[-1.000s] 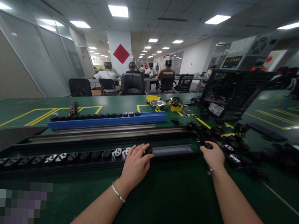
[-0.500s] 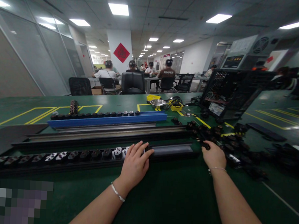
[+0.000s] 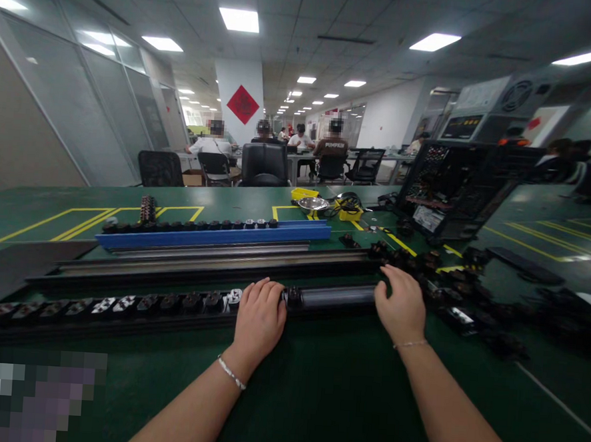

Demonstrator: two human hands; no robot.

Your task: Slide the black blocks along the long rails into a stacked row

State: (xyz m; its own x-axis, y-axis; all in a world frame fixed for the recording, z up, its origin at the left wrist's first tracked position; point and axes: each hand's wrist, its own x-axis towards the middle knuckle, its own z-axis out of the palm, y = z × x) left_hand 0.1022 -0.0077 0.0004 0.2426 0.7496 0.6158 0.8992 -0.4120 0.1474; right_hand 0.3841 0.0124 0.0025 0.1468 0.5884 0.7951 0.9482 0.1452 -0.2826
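A long black rail [image 3: 338, 299] lies across the green table, carrying a row of dark and shiny socket modules [image 3: 169, 302]. My left hand [image 3: 259, 315] rests over this row with its fingers bent round a module, mostly hidden beneath them. Just right of those fingers a dark module [image 3: 295, 296] shows on the rail. My right hand [image 3: 403, 304] is at the rail's right end, thumb and fingers curled; what lies inside them is dark and hidden from me. Beyond it spreads a heap of black parts [image 3: 464, 288].
Behind the rail lie another metal-faced rail [image 3: 213, 261] and a blue rail [image 3: 214, 236] with more modules. Farther back are a metal bowl [image 3: 312, 203], yellow trays [image 3: 350, 214] and cables. An open computer case [image 3: 458, 184] stands at the right. People sit at far desks.
My right hand has moved left from the heap of parts to the rail's right end. My left hand has shifted slightly left, its fingers closer together, uncovering a module.
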